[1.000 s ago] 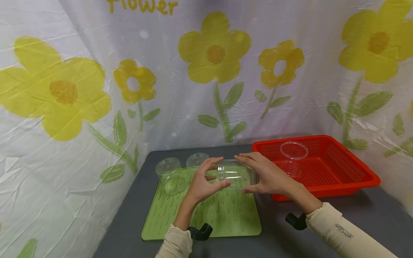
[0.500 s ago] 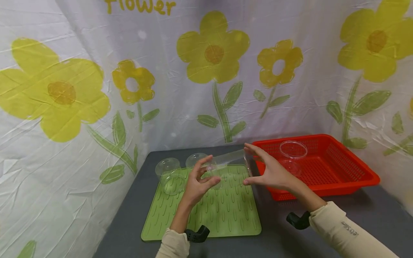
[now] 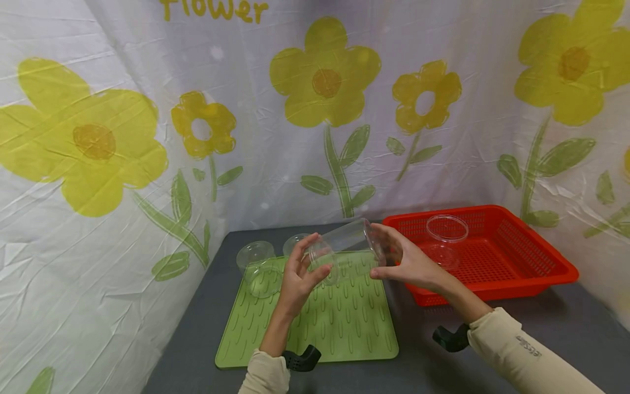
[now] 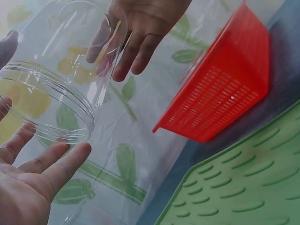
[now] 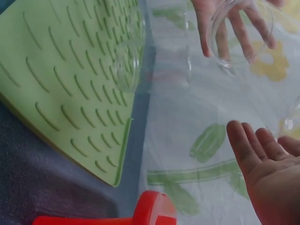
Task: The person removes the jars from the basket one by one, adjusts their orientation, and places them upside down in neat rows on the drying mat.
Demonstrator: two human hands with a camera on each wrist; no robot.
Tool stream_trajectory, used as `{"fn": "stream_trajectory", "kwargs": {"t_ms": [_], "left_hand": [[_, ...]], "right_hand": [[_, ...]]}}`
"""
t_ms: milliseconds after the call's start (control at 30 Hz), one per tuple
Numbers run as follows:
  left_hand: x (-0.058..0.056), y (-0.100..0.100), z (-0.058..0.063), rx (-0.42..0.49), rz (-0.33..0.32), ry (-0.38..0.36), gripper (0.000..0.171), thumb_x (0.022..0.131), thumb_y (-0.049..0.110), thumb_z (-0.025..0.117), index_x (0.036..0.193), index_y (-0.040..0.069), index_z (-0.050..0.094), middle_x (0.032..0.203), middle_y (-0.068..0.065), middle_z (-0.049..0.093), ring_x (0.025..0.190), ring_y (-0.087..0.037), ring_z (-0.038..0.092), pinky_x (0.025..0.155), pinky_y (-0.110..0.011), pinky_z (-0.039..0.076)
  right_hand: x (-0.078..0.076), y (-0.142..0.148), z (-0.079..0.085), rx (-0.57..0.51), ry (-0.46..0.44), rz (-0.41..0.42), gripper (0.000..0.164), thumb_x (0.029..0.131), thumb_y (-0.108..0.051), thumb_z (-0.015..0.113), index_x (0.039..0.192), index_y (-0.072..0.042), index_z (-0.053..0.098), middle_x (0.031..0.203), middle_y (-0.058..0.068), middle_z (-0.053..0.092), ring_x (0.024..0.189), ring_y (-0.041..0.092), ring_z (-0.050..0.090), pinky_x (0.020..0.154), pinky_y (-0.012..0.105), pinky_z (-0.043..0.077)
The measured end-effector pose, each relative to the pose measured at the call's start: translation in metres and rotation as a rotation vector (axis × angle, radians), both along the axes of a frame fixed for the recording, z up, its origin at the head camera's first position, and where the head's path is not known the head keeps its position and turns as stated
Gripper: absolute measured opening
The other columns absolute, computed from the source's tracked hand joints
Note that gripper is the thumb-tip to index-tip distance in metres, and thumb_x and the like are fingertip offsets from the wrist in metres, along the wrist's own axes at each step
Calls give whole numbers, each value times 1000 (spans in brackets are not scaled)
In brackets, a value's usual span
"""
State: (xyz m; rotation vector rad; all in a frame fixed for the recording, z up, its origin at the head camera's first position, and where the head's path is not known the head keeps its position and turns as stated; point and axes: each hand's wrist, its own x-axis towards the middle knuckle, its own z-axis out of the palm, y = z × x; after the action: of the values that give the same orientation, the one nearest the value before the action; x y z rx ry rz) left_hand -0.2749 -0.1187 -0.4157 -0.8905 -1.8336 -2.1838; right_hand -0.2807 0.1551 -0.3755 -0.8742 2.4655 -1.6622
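A clear, screw-neck plastic jar [image 3: 346,241] is held tilted above the green mat [image 3: 325,334]. My left hand [image 3: 297,279] holds its threaded mouth end between thumb and fingers. The right hand [image 3: 408,262] grips the base end, which sits higher than the mouth. In the left wrist view the threaded rim of the jar [image 4: 51,98] rests against the left fingertips, and the right palm [image 4: 150,18] shows beyond it. Two more clear jars stand at the mat's back left, one [image 3: 258,268] in plain sight, the other [image 3: 295,241] partly behind my left hand.
To the right on the grey table [image 3: 443,339] is a red perforated basket [image 3: 507,290]. Inside it stands another clear jar [image 3: 447,241]. A white curtain [image 3: 275,180] printed with yellow flowers hangs behind the table.
The jar has gone from nearly level to tilted, its base end rising and its mouth end dropping slightly left. Both hands have shifted a little with it.
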Motion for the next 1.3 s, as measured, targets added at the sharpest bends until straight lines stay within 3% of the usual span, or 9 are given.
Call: {"fn": "stream_trajectory", "kwargs": {"t_ms": [267, 600, 733, 800, 900, 1033, 1133, 1300], "left_hand": [[1, 3, 2, 20, -17, -2, 69, 88, 6, 69, 147, 9, 35, 149, -15, 35, 133, -42, 42, 96, -40, 54], [-1, 4, 0, 43, -40, -16, 72, 87, 12, 72, 147, 8, 34, 151, -15, 33, 133, -40, 43, 97, -48, 52], [-2, 3, 0, 26, -43, -7, 72, 87, 11, 72, 148, 7, 33, 152, -16, 31, 136, -40, 40, 97, -44, 53], [-2, 3, 1, -9, -23, 8, 72, 87, 11, 71, 148, 8, 33, 153, -15, 31, 137, -40, 39, 98, -43, 53], [-3, 1, 2, -86, 27, 34, 73, 86, 13, 73, 148, 12, 35, 154, -8, 32, 140, -38, 37, 103, -52, 47], [-3, 1, 7, -267, 166, 92, 79, 81, 21, 79, 147, 26, 37, 153, 1, 33, 142, -35, 35, 107, -61, 38], [-2, 3, 11, -421, 280, 165, 87, 74, 28, 85, 146, 35, 36, 152, 6, 36, 142, -29, 36, 109, -57, 39], [-3, 9, 17, -602, 361, 274, 99, 64, 41, 89, 147, 38, 35, 153, 9, 34, 141, -19, 36, 109, -52, 41]], "right_hand": [[-1, -3, -1, -152, -126, 77, 89, 84, -14, 76, 153, -18, 20, 161, 6, 22, 143, 38, 32, 101, 40, 51], [3, -2, 2, -182, -160, 78, 88, 85, -16, 74, 154, -19, 19, 161, 6, 22, 141, 36, 36, 102, 29, 49], [2, -2, 2, -182, -160, 68, 88, 84, -16, 75, 153, -20, 21, 160, 5, 22, 143, 35, 33, 99, 29, 52], [2, -2, 3, -170, -150, 56, 87, 84, -16, 76, 153, -20, 22, 160, 4, 23, 144, 33, 31, 100, 34, 51], [2, -1, 4, -139, -130, 29, 86, 83, -19, 77, 152, -23, 25, 159, 2, 25, 145, 31, 31, 103, 43, 49], [1, 0, 5, -92, -107, -7, 86, 81, -21, 79, 150, -26, 27, 157, 0, 28, 143, 30, 33, 105, 50, 46], [2, 0, 5, -51, -98, -29, 88, 80, -24, 80, 150, -26, 28, 157, 0, 29, 142, 31, 35, 105, 51, 45], [2, -2, 4, 11, -84, -57, 91, 77, -29, 82, 150, -26, 28, 155, 2, 32, 138, 32, 42, 106, 53, 44]]}}
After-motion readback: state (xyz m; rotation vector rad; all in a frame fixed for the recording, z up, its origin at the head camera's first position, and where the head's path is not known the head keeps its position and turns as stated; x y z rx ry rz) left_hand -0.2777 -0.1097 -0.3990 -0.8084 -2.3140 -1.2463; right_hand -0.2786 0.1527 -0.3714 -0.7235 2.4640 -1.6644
